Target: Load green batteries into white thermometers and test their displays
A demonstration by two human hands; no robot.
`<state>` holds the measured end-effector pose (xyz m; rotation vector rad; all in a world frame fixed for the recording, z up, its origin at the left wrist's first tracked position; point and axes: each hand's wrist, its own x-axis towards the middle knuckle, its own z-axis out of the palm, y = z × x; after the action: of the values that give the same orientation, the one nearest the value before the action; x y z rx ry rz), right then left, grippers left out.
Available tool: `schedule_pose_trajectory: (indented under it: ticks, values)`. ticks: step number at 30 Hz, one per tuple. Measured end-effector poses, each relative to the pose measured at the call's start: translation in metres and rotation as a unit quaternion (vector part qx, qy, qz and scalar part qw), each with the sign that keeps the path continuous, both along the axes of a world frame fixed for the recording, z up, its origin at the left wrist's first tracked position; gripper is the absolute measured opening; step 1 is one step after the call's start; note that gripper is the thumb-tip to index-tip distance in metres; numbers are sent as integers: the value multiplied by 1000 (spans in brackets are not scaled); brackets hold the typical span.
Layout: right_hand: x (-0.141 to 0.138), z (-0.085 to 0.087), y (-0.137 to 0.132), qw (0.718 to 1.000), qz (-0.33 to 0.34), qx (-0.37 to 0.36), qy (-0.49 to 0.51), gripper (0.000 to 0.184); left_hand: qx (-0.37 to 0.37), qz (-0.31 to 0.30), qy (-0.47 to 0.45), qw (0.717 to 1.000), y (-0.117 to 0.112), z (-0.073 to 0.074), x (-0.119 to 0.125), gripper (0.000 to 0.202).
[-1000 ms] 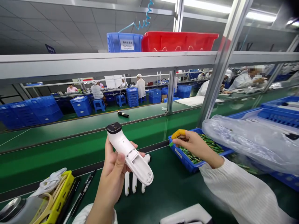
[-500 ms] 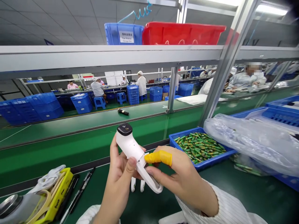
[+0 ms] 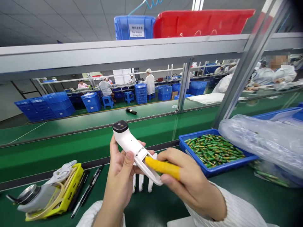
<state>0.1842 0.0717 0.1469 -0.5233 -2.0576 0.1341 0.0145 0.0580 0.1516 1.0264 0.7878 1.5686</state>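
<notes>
At eight o'clock, a yellow basket (image 3: 68,197) stands beside a pen (image 3: 88,188) on the green surface (image 3: 146,211). At six, the left hand (image 3: 119,178) has its fingers wrapped around a white device (image 3: 131,142), its black cap towards eleven. The right hand (image 3: 189,179), from four, puts a yellow-covered finger (image 3: 163,167) into the open compartment (image 3: 142,155); its grip is hidden. At four sits a blue tray (image 3: 227,167) of green cylinders (image 3: 215,149).

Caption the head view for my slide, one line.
Left hand holds a white device; right hand has a yellow-covered finger at the open compartment, near a blue tray of green parts.
</notes>
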Motion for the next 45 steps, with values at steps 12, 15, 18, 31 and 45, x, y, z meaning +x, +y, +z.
schedule_pose_trajectory:
  ticks: [12,15,18,31,45]
  values:
    - [-7,-4,-10,926,193,-264,190,6,69,13,16,997,-1,-4,4,58]
    - [-6,-1,-6,943,172,-232,164,3,85,34,10,996,-1,-6,5,58]
    - [-4,3,-2,959,140,-214,124,9,98,30,1,995,0,-7,3,54]
    - [-16,-9,7,829,164,-516,136,40,108,12,77,991,2,-8,1,62]
    - [135,-34,111,788,-346,-426,-280,23,-100,-184,299,931,13,-32,22,70]
